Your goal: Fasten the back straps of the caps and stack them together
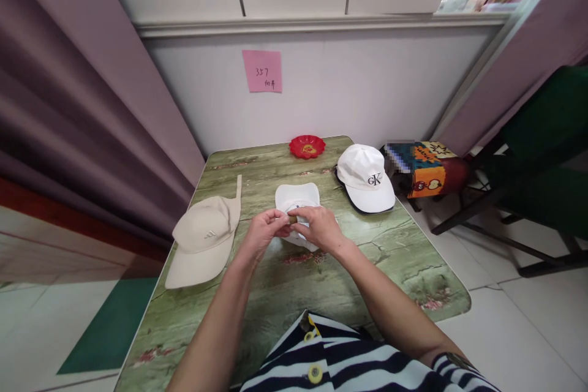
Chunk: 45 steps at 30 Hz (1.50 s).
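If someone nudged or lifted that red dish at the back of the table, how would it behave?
The red dish looks like thin, glossy plastic, so it would probably feel light and hold its shape. Its low, wide form suggests it would slide across the table rather than tip or roll.

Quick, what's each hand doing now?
Left hand: pinched shut on a small brown piece over the middle white cap.
Right hand: pinched shut on it too; can't tell what it is.
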{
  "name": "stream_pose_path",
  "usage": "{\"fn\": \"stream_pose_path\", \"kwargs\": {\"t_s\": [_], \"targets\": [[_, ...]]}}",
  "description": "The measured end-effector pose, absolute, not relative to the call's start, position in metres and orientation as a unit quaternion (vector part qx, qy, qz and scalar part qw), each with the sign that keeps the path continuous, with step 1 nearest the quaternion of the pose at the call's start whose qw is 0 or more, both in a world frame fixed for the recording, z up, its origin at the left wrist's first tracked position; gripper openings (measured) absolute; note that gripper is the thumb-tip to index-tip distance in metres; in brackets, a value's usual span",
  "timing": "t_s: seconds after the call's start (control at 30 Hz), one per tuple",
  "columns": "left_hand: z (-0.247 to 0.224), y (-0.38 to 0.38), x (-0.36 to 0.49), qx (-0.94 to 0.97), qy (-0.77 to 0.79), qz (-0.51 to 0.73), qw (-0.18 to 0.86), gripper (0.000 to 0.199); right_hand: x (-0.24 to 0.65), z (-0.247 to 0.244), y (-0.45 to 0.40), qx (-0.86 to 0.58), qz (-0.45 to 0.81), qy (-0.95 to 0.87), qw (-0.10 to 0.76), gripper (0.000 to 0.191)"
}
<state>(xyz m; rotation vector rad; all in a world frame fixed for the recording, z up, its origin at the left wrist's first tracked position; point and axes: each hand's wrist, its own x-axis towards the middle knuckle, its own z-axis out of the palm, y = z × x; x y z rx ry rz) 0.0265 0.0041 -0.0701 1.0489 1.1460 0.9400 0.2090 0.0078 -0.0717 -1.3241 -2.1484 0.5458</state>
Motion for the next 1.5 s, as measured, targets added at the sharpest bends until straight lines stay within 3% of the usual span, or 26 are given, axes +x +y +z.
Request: {"fn": "stream_pose_path", "kwargs": {"t_s": [0.07, 0.17, 0.3, 0.73, 1.23, 1.5], "targets": [[-0.068, 0.004, 0.025, 0.455, 0.501, 0.405, 0.614, 0.042, 0.219, -0.069, 0.010, -0.483, 0.237, -0.788, 0.301, 0.045], [-0.065, 0.005, 0.020, 0.454, 0.510, 0.409, 0.606, 0.040, 0.241, -0.066, 0.014, -0.480, 0.330, -0.733, 0.350, 0.035], [-0.064, 0.007, 0.015, 0.453, 0.521, 0.417, 0.591, 0.039, 0.265, -0.070, 0.015, -0.474, 0.404, -0.678, 0.390, 0.043], [-0.061, 0.005, 0.012, 0.479, 0.520, 0.418, 0.571, 0.037, 0.253, -0.078, 0.009, -0.504, 0.373, -0.702, 0.340, 0.021], [-0.061, 0.004, 0.016, 0.481, 0.520, 0.408, 0.576, 0.040, 0.248, -0.079, 0.007, -0.492, 0.371, -0.701, 0.359, 0.023], [-0.065, 0.005, 0.023, 0.532, 0.529, 0.403, 0.524, 0.035, 0.245, -0.074, 0.007, -0.508, 0.364, -0.698, 0.350, 0.021]]}}
